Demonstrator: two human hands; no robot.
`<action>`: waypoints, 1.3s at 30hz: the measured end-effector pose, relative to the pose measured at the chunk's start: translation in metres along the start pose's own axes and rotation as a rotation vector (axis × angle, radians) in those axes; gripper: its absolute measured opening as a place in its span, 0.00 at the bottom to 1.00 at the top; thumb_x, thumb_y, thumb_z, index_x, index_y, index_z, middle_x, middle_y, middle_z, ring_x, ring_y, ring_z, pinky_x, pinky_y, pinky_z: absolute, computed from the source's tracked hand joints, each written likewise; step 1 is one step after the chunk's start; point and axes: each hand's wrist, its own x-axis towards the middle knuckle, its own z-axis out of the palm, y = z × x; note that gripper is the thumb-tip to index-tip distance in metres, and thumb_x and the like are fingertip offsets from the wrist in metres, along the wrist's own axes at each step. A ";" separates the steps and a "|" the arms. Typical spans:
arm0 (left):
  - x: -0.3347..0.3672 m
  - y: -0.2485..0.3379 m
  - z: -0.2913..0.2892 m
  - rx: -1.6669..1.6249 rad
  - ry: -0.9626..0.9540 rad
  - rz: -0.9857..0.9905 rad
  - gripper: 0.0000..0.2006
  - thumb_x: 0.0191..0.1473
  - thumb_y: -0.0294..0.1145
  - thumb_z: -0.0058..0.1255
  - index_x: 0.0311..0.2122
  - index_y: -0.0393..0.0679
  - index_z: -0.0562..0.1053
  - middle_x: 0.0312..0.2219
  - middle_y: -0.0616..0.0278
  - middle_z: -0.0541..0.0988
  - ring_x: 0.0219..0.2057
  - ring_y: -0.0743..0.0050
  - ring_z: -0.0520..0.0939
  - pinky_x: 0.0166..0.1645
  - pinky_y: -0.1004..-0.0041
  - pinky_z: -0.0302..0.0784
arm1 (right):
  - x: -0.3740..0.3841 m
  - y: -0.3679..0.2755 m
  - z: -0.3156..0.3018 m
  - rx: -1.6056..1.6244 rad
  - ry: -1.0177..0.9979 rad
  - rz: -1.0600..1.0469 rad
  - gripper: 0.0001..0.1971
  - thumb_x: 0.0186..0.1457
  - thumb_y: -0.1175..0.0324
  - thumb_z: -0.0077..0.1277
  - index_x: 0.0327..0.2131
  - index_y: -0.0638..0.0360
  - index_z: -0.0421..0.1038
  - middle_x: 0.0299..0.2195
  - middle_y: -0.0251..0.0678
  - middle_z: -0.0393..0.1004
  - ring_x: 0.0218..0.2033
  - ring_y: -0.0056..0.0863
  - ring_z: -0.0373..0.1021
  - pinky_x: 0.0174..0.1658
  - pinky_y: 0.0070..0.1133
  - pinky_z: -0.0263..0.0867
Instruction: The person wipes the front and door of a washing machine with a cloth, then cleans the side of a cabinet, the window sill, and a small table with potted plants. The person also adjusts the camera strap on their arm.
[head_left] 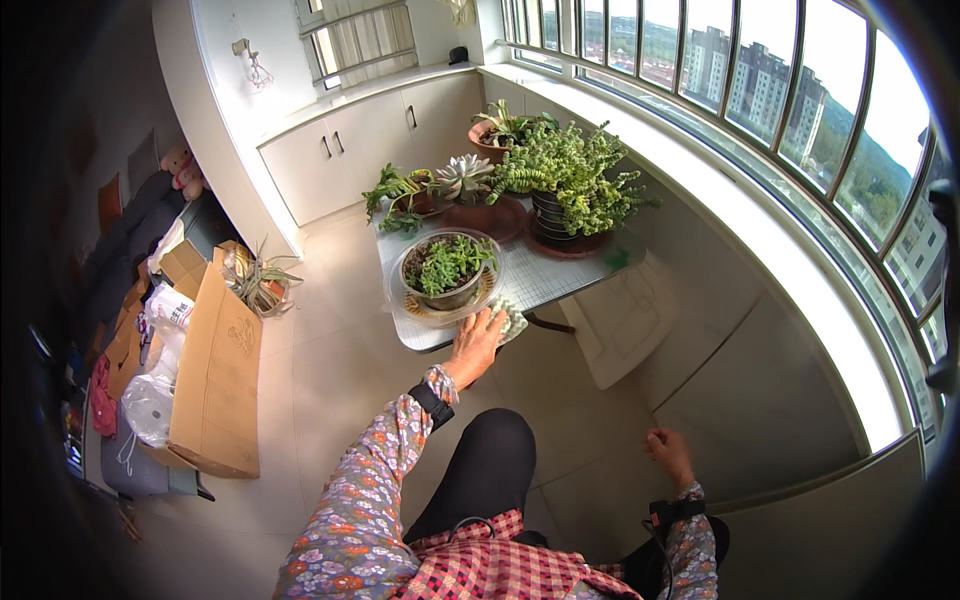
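My red checked apron lies nearest, at six o'clock. My left hand rests on a pale cloth at the table's near edge; whether it clamps the cloth, I cannot tell. From there, a potted plant sits at eleven o'clock; my right hand, fingers curled together, at four.

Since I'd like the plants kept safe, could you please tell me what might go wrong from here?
The left hand, touching the cloth, is right by the clear dish; a bump might jolt the pot in it. The dish also sits near the table's front edge, so a hard knock could perhaps send both over.
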 end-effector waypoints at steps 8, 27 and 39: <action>-0.055 -0.025 -0.026 -0.019 0.025 0.005 0.23 0.51 0.23 0.49 0.55 0.42 0.68 0.53 0.49 0.68 0.46 0.49 0.70 0.52 0.58 0.69 | -0.044 -0.079 0.048 -0.006 -0.133 -0.010 0.12 0.62 0.67 0.48 0.41 0.68 0.72 0.35 0.36 0.78 0.32 0.21 0.75 0.36 0.19 0.71; -0.097 -0.091 -0.060 -0.224 0.106 -0.050 0.22 0.49 0.26 0.57 0.51 0.46 0.72 0.46 0.57 0.73 0.44 0.55 0.73 0.52 0.61 0.70 | 0.047 -0.291 0.247 0.135 -0.346 -0.086 0.30 0.65 0.52 0.44 0.57 0.70 0.58 0.50 0.46 0.70 0.43 0.31 0.74 0.44 0.25 0.73; -0.092 -0.092 -0.079 -0.252 -0.105 -0.043 0.21 0.51 0.25 0.53 0.53 0.46 0.72 0.49 0.56 0.71 0.48 0.54 0.72 0.56 0.62 0.68 | 0.135 -0.277 0.313 0.443 -0.014 -0.084 0.16 0.60 0.67 0.49 0.44 0.71 0.59 0.31 0.45 0.76 0.26 0.31 0.76 0.27 0.26 0.74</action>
